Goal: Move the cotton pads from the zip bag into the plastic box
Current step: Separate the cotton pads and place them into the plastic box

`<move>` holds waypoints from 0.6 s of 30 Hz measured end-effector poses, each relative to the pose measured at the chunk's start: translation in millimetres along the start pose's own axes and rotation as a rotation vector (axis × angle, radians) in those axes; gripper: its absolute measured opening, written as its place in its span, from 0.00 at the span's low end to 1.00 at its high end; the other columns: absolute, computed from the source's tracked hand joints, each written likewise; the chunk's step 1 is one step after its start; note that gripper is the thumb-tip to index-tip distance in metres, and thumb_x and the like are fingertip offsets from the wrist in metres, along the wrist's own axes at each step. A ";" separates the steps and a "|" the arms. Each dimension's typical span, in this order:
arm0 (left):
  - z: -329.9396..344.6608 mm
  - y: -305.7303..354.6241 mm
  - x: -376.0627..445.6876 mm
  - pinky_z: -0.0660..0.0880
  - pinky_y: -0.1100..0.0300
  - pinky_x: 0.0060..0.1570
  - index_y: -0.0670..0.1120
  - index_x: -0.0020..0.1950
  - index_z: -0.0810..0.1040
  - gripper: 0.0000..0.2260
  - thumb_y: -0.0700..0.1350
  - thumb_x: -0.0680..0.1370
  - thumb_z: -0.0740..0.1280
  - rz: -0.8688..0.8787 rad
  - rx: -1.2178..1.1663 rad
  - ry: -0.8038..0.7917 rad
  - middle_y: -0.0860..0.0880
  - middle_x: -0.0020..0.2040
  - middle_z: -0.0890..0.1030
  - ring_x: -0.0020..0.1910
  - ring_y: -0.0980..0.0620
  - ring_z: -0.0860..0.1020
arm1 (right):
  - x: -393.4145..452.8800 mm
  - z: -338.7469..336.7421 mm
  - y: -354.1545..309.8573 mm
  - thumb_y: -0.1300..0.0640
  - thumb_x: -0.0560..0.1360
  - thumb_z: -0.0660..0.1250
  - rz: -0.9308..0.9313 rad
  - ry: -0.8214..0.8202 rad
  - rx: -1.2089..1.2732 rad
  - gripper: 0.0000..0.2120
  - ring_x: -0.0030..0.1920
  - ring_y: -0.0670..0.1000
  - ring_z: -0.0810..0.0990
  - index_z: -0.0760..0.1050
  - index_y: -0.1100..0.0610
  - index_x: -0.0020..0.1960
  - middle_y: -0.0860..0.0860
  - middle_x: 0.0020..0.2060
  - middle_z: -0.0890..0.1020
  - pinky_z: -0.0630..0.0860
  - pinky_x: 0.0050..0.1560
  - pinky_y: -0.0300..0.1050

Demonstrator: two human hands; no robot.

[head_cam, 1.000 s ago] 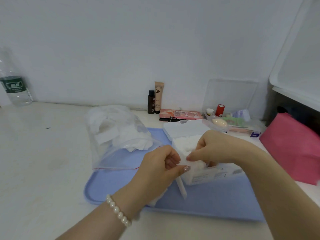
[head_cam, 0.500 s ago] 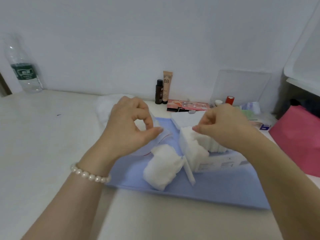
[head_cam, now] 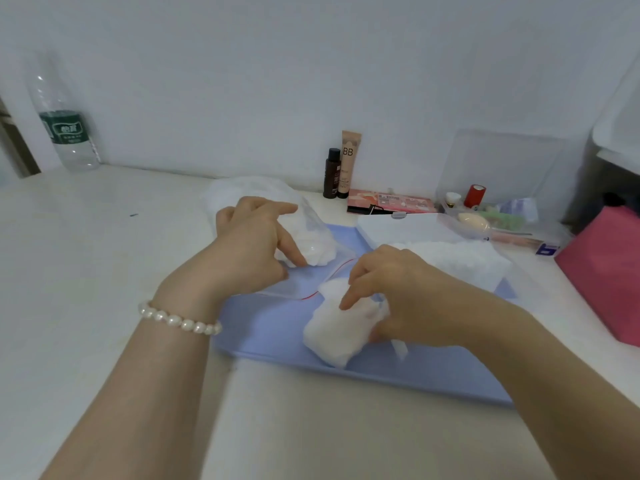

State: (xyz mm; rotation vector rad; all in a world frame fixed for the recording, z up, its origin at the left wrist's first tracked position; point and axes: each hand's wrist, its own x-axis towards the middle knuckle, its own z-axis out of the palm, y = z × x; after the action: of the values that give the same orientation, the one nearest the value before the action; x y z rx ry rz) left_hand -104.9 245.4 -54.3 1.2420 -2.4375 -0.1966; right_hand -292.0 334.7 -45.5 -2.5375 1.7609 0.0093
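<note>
A white table (head_cam: 86, 306) carries a pale blue tray (head_cam: 277, 327) that lies under both hands. At the tray's far left lies the clear zip bag (head_cam: 311, 237), its red-lined mouth toward the person and a heap of cotton pads still inside. At the far right of the tray stands the clear plastic box (head_cam: 460, 258), piled with cotton pads above its rim, its white lid (head_cam: 405, 226) flat behind it. A pink bag (head_cam: 602, 271) sits at the right edge of the table, and a clear organiser (head_cam: 502, 216) of small cosmetics stands against the wall.

The left hand (head_cam: 252, 251), a pearl bracelet (head_cam: 180, 320) at its wrist, rests on the zip bag with fingers spread and fairly straight, fingertips pressing near the bag's mouth. The right hand (head_cam: 391, 296) curls around a loose stack of cotton pads (head_cam: 336, 330) lying on the tray in front of the box, thumb below and fingers over the top.

A water bottle (head_cam: 65, 129) stands far left by the wall; a BB cream tube (head_cam: 349, 161) and a small dark bottle (head_cam: 332, 173) stand at the middle.
</note>
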 end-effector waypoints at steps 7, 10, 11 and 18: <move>0.3 -7.9 4.9 0.60 0.74 0.57 0.45 0.59 0.80 0.18 0.30 0.75 0.60 -0.036 -0.248 0.148 0.53 0.64 0.76 0.66 0.54 0.71 | 5.9 15.8 -0.6 0.50 0.75 0.65 -0.053 0.031 -0.062 0.13 0.67 0.47 0.59 0.76 0.39 0.59 0.45 0.66 0.67 0.53 0.62 0.41; -0.1 -11.1 6.0 0.62 0.81 0.53 0.44 0.61 0.78 0.22 0.27 0.74 0.58 -0.007 -0.295 0.306 0.51 0.64 0.76 0.64 0.55 0.72 | 3.9 15.7 1.3 0.48 0.76 0.63 -0.037 -0.008 -0.090 0.13 0.69 0.46 0.56 0.76 0.39 0.59 0.44 0.67 0.65 0.51 0.63 0.42; -0.3 -12.2 6.3 0.64 0.81 0.52 0.43 0.61 0.79 0.23 0.25 0.72 0.58 0.011 -0.312 0.360 0.49 0.64 0.76 0.63 0.54 0.73 | 2.5 13.7 1.3 0.50 0.76 0.63 -0.034 -0.030 -0.107 0.14 0.69 0.46 0.54 0.75 0.40 0.60 0.44 0.68 0.64 0.50 0.64 0.42; -1.5 -13.9 6.8 0.71 0.67 0.60 0.41 0.57 0.80 0.22 0.27 0.71 0.56 0.038 -0.484 0.507 0.54 0.59 0.76 0.58 0.54 0.77 | 12.4 3.8 -18.8 0.63 0.75 0.57 -0.022 0.414 0.350 0.16 0.55 0.45 0.75 0.80 0.56 0.56 0.49 0.54 0.82 0.66 0.54 0.27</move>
State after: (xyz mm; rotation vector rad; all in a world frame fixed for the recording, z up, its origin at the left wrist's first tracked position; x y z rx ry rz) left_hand -97.5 231.7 -55.2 0.8937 -1.8322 -0.3820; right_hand -269.9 329.8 -49.0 -2.4148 1.6623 -0.8028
